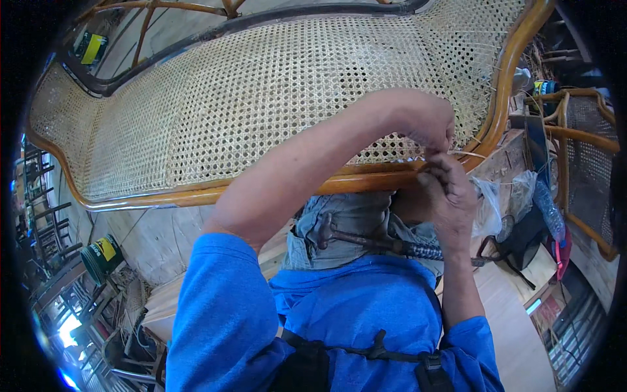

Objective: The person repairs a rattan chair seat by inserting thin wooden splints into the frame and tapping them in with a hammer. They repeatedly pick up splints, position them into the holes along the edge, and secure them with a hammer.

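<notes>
A large woven cane panel [255, 98] in a brown, glossy wooden frame [261, 189] lies across my lap. My left hand [434, 127] reaches over the panel from the left, wrist bent, fingers pinched downward by the right end of the front rail. Just below, my right hand [452, 189] is closed, its curled fingertips meeting those of my left hand at the rail. What they pinch is too small and covered to make out. Beside the fingertips a thin pale cane strand [471, 154] sticks out to the right. A hammer [356, 238] rests on my lap.
Clear plastic bags [490, 206] and a black bag [526, 238] lie to the right. Another cane-backed chair [588, 150] stands at the far right. A dark green can with a yellow label [103, 257] is at left, near stacked chair frames [49, 219].
</notes>
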`<state>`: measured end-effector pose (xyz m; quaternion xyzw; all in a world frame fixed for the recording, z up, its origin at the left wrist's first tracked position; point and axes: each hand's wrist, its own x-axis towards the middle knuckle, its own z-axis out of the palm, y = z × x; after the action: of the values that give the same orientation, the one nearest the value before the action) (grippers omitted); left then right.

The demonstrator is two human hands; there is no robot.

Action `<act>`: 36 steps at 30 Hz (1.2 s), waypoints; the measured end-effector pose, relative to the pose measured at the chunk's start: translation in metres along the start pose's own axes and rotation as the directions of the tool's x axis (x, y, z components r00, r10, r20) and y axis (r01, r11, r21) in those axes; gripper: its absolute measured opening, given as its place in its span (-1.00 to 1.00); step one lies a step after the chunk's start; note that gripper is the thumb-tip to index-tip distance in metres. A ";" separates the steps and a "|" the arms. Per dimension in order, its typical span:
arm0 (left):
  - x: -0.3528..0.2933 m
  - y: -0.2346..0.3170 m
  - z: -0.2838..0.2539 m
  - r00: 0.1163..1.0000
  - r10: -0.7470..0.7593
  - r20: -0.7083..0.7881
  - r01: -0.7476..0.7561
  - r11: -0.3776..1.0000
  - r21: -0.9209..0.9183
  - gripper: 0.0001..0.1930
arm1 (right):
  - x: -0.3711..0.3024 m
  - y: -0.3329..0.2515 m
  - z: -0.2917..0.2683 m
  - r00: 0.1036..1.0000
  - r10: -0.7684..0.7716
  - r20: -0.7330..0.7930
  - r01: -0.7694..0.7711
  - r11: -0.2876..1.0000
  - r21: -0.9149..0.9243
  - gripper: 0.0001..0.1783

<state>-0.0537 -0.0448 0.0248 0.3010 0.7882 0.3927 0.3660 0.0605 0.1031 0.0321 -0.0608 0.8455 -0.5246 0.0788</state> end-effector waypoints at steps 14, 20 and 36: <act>0.018 -0.027 0.007 0.983 0.091 -0.161 -0.084 0.995 0.050 -0.83 | 0.014 0.004 0.022 0.981 -0.155 0.117 0.187 0.916 -0.356 -0.82; 0.026 -0.033 0.008 0.986 0.107 -0.126 -0.102 0.994 0.045 -0.85 | 0.014 0.013 0.024 0.970 -0.208 0.127 0.241 0.892 -0.383 -0.80; 0.023 -0.011 0.002 0.994 0.061 -0.091 -0.043 0.981 0.187 -0.80 | 0.012 0.005 0.041 0.908 -0.405 0.106 0.384 0.705 -0.596 -0.81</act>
<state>-0.0673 -0.0325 0.0067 0.3347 0.8298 0.3416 0.2875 0.0567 0.0675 0.0091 -0.2532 0.9363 -0.2324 -0.0725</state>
